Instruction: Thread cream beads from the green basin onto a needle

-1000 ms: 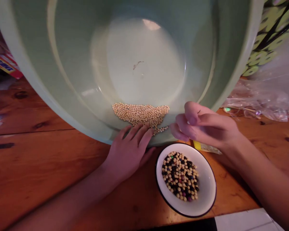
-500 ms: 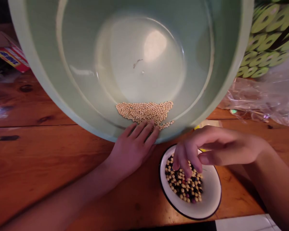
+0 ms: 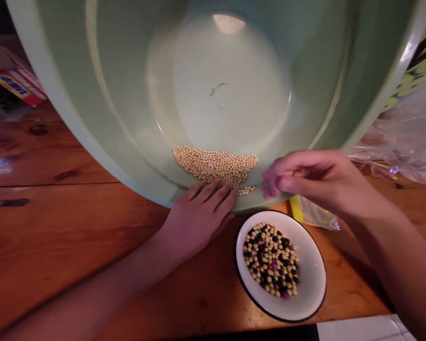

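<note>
The enamel bowl [image 3: 310, 284] of mixed beads [image 3: 270, 260] sits just outside the basin's [image 3: 234, 109] near rim, likely for short reach. Over that rim, the left hand [image 3: 195, 220] spreads open fingers against pale beads [image 3: 216, 163], perhaps steadying them. The right hand's [image 3: 315, 177] fingers curl thumbward, grip unclear; earlier it hovered over the bowl.

Your bare left hand [image 3: 200, 215] is palm down with its fingers spread a little. Your bare right hand [image 3: 305, 182] is up, its fingers curled in near the thumb. Both arms reach forward.
</note>
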The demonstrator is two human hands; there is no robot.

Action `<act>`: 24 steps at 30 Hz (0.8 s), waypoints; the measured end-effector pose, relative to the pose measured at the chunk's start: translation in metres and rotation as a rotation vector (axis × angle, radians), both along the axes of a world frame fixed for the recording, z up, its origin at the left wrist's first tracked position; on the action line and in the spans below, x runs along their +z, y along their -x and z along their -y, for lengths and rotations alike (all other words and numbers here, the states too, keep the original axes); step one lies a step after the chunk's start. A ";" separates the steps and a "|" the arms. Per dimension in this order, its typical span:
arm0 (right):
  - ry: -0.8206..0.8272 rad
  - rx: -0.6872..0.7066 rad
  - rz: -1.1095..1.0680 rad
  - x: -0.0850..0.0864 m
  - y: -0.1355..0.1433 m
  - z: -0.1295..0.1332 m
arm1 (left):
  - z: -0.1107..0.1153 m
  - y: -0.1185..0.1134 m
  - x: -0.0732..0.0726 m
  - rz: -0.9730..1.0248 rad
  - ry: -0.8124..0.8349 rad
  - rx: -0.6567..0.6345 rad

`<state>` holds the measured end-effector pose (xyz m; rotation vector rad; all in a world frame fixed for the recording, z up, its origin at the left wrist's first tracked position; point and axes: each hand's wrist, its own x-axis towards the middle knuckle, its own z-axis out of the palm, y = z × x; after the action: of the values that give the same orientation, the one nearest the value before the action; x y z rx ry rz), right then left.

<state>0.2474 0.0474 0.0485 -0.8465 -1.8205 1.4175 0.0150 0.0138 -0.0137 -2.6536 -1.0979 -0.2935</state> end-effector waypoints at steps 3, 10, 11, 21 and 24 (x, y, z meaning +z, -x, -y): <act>-0.286 -0.230 0.257 -0.005 0.010 -0.004 | 0.000 0.000 0.000 -0.031 -0.010 -0.019; -0.677 -0.182 0.781 -0.019 0.013 -0.012 | -0.001 -0.001 -0.002 -0.081 -0.033 0.007; -0.679 -0.157 0.805 -0.019 0.012 -0.012 | -0.001 -0.001 -0.002 -0.088 -0.039 0.016; -0.716 -0.046 0.815 -0.020 -0.001 -0.011 | 0.001 -0.001 0.000 -0.112 -0.062 0.053; -0.716 -0.045 0.842 -0.023 0.001 -0.011 | 0.001 0.000 0.000 -0.115 -0.079 0.049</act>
<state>0.2465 0.0579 0.0260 -1.1463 -2.6341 0.2562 0.0151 0.0125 -0.0134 -2.5364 -1.0899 -0.1681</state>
